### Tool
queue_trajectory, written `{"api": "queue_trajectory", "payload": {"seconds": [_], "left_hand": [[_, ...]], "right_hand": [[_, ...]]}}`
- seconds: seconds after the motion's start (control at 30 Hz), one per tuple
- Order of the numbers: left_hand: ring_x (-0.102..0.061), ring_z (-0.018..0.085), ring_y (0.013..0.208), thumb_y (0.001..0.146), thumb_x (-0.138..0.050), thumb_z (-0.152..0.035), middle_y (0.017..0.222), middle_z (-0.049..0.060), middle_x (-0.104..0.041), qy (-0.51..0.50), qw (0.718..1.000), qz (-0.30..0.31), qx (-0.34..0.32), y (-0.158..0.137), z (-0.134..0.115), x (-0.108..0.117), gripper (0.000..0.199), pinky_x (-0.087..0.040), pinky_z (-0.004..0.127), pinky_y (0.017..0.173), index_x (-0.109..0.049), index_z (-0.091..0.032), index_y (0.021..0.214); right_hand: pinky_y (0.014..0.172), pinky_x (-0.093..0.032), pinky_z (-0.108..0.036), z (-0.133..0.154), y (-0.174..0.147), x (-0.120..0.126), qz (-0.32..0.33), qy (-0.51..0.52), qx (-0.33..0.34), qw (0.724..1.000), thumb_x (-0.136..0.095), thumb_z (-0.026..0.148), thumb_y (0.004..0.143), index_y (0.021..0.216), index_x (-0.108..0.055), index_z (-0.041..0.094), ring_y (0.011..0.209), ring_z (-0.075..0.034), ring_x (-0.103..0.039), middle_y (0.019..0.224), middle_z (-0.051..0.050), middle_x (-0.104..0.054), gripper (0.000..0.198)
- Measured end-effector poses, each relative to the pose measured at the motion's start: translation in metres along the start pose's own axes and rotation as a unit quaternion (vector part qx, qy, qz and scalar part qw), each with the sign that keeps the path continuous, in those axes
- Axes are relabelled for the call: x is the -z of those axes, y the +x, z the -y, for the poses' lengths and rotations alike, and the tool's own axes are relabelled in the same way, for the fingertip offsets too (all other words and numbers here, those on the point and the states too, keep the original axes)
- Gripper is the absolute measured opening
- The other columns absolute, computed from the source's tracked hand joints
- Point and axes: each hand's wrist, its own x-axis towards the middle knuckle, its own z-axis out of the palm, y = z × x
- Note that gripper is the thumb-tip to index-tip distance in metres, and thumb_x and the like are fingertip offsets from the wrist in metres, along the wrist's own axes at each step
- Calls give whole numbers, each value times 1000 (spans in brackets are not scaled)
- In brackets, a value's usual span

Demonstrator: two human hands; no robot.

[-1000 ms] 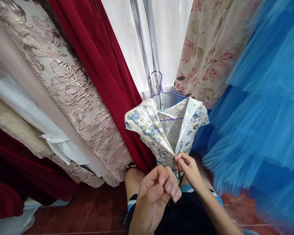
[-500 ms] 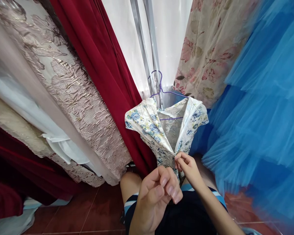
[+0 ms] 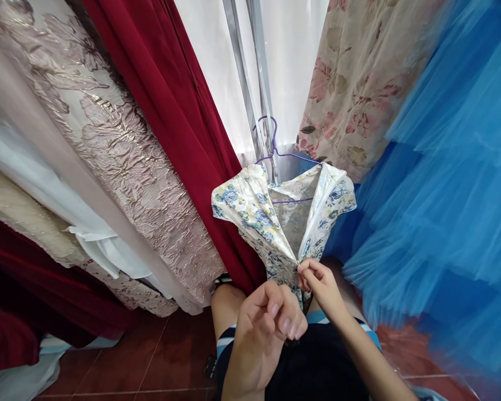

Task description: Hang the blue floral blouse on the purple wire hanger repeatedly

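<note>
A floral dress (image 3: 250, 203), white with blue roses, hangs from a purple wire hanger (image 3: 274, 146). Its zipper (image 3: 315, 220) is parted from the neckline down in a V, baring the inside. At the bottom of that V my right hand (image 3: 319, 281) pinches the zipper pull, which the fingertips mostly hide. My left hand (image 3: 267, 328) is raised closer to the camera, palm turned up, fingers loosely curled and a little apart. Nothing shows in it, and it covers part of the lower dress.
Long gowns crowd the left, among them a pink brocade one (image 3: 121, 128) and a dark red one (image 3: 171, 111). A blue tulle dress (image 3: 434, 223) and a beige floral one (image 3: 350, 89) hang at the right. Grey straps (image 3: 250, 72) run down behind the hanger over red floor tiles (image 3: 175, 351).
My left hand has shifted slightly left, its fingers still curled. The right hand keeps its pinch at the same point of the zipper. The view has tilted very slightly.
</note>
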Motion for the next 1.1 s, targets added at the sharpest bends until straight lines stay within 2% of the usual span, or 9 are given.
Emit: {"api": "queue_trajectory", "payload": {"seconds": [0.2, 0.67, 0.97, 1.1], "left_hand": [[-33, 8, 60, 90, -69, -28, 68, -3, -35, 12, 999, 35, -9, 0, 1, 3, 36, -34, 21, 60, -37, -18, 78], [-28, 8, 54, 92, -66, -34, 61, -5, -31, -56, 998, 34, -15, 0, 2, 8, 43, -36, 21, 57, -31, -19, 71], [-22, 9, 56, 92, -66, -35, 60, -5, -26, -84, 995, -49, -36, 5, 7, 17, 51, -36, 21, 58, -27, -17, 65], [-21, 10, 57, 92, -65, -38, 63, -4, -27, -101, 992, -63, -49, 4, 7, 20, 47, -37, 21, 59, -32, -17, 66]], "right_hand": [[50, -32, -25, 2, -1, 0, 0, -4, -1, 1000, -58, 34, 87, 71, -55, 20, 47, -11, -40, 52, 4, -52, 22], [50, -30, -24, 4, -2, -2, 0, 13, -8, 1000, -61, 36, 87, 71, -56, 20, 48, -10, -41, 52, 3, -52, 24], [51, -32, -24, 11, -5, -1, 9, 5, 1, 1000, -58, 34, 89, 73, -57, 20, 49, -11, -42, 52, 4, -52, 21], [50, -32, -24, 14, -6, -3, 13, 13, -1, 1000, -59, 37, 89, 72, -57, 19, 49, -11, -41, 52, 3, -53, 24]]}}
